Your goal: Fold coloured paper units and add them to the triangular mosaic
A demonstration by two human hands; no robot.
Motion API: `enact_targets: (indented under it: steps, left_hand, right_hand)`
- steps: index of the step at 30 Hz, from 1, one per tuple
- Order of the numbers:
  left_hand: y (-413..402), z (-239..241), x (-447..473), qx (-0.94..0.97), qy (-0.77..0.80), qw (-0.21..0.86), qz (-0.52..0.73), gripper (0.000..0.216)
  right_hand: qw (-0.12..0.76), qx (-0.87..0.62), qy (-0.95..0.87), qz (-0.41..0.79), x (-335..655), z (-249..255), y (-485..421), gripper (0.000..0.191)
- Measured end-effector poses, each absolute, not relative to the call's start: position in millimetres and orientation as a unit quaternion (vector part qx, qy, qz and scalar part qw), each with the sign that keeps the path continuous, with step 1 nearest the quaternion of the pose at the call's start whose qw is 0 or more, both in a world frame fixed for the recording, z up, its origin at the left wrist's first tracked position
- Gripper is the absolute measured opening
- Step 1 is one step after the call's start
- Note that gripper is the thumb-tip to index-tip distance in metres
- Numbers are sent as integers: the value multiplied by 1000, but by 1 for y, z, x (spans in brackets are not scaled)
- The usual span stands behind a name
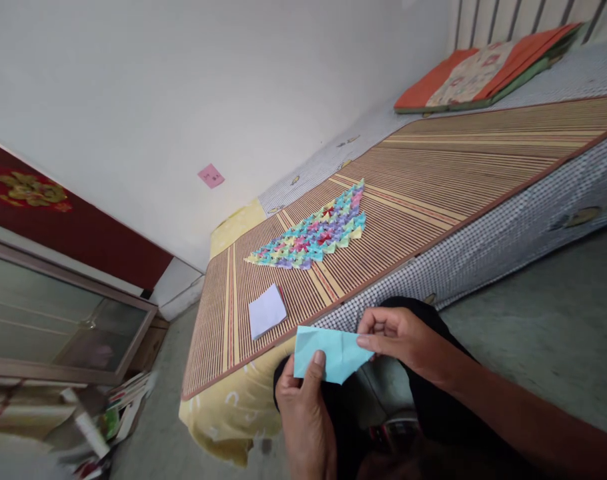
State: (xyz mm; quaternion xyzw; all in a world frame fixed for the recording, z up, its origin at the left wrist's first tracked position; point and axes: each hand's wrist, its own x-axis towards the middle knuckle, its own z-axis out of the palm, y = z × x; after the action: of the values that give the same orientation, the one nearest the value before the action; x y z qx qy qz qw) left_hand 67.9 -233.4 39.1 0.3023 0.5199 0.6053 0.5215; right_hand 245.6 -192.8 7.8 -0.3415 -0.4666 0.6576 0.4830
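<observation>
A light blue sheet of folding paper (328, 353) is held between my two hands above my lap, with one lower right corner slanted by a fold. My left hand (306, 407) grips its left end, the thumb lying on top. At the right end, my right hand (396, 337) pinches the edge between thumb and fingers. Just beyond the paper, a stack of white paper squares (267, 311) lies on the striped mat (408, 200). Farther back on the mat rests an array of many small folded paper pieces (316, 233) in blue, purple, yellow, pink and red.
The mat covers a bed whose checked sheet (483, 227) and yellow cloth (233, 420) hang over the edge. A folded orange quilt (483, 70) lies at the far right. A pink note (211, 176) is on the wall. At left stands a glass-fronted cabinet (58, 320) near floor clutter.
</observation>
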Motion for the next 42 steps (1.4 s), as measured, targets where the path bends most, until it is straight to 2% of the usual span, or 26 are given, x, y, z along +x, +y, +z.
enact_targets:
  steps: [2, 4, 7, 9, 13, 18, 24, 28, 34, 42]
  left_hand:
    - [-231, 36, 68, 277, 498, 520, 636, 37]
    - [-229, 33, 70, 258, 479, 525, 654, 36]
    - [-230, 30, 75, 244, 461, 540, 660, 37]
    - [-232, 30, 79, 232, 456, 550, 660, 36]
    - [-235, 29, 84, 217, 457, 561, 656, 33]
    - [-236, 29, 84, 225, 469, 556, 649, 28]
    - [-237, 31, 88, 265, 487, 537, 636, 25]
    - [-238, 29, 85, 293, 526, 494, 628, 30]
    - [-241, 27, 78, 328, 574, 420, 622, 36]
    - [-246, 35, 87, 373, 559, 442, 594, 33]
  right_hand:
    - [526, -327, -430, 657, 240, 1, -193, 30]
    - [555, -291, -407, 664, 230, -6, -195, 39]
    - [539, -254, -402, 695, 210, -10, -202, 44]
    - [522, -256, -418, 698, 199, -5, -207, 39]
    - [544, -311, -500, 598, 190, 11, -213, 17]
    - [522, -354, -537, 560, 198, 8, -215, 26]
    - [476, -392, -540, 573, 204, -3, -218, 35]
    - [471, -368, -571, 563, 207, -6, -217, 39]
    - [525, -393, -561, 505, 240, 9, -201, 25]
    - [512, -335, -653, 446, 244, 41, -191, 4]
